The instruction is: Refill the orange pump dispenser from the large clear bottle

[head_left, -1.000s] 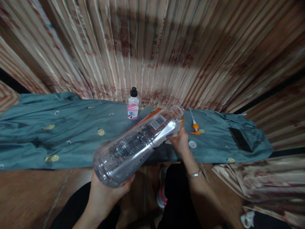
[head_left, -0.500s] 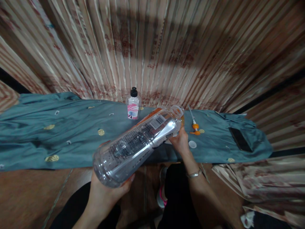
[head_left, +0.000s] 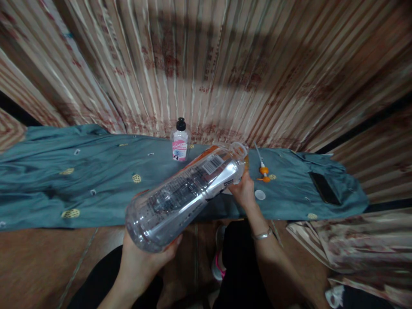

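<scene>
A large clear plastic bottle [head_left: 180, 201] with a printed label and barcode is tilted over the table, its uncapped mouth toward the upper right. My left hand [head_left: 144, 257] is closed around its base from below. My right hand [head_left: 243, 189] is closed at the neck end. Its fingers are mostly behind the bottle, and an orange-tinted edge [head_left: 246, 164] shows beside them; what it belongs to is hidden. To the right of that hand lie a white cap [head_left: 260, 195] and an orange pump head [head_left: 264, 171] with a clear tube.
A small bottle [head_left: 180, 143] with a black cap and pink label stands at the back. A dark phone [head_left: 324, 188] lies at the right. A green cloth [head_left: 106, 171] with pineapple prints covers the table, and patterned curtains [head_left: 199, 64] hang behind it.
</scene>
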Demonstrator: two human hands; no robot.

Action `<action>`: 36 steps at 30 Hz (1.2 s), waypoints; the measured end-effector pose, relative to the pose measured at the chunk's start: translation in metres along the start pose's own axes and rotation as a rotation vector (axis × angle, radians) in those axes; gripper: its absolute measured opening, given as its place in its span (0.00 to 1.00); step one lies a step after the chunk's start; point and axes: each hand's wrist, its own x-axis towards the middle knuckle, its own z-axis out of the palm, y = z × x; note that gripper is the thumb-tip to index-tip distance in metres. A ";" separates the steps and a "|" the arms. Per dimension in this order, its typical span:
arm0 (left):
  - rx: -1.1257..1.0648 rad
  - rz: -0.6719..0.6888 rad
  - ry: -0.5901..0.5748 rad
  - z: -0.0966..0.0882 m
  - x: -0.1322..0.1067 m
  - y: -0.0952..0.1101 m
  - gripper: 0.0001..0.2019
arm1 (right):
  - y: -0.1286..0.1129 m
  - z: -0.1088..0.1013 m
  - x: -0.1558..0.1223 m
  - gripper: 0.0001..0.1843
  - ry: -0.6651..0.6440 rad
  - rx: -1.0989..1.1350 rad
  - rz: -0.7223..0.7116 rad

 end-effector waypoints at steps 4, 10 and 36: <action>0.003 -0.021 -0.005 -0.001 -0.001 -0.001 0.15 | 0.001 0.000 0.000 0.36 -0.002 0.002 -0.003; 0.041 -0.022 0.009 -0.001 -0.008 -0.015 0.18 | 0.005 0.002 -0.001 0.35 0.027 -0.018 -0.038; 0.012 -0.040 -0.001 -0.003 -0.004 -0.008 0.17 | -0.002 -0.001 0.000 0.38 0.009 0.002 0.030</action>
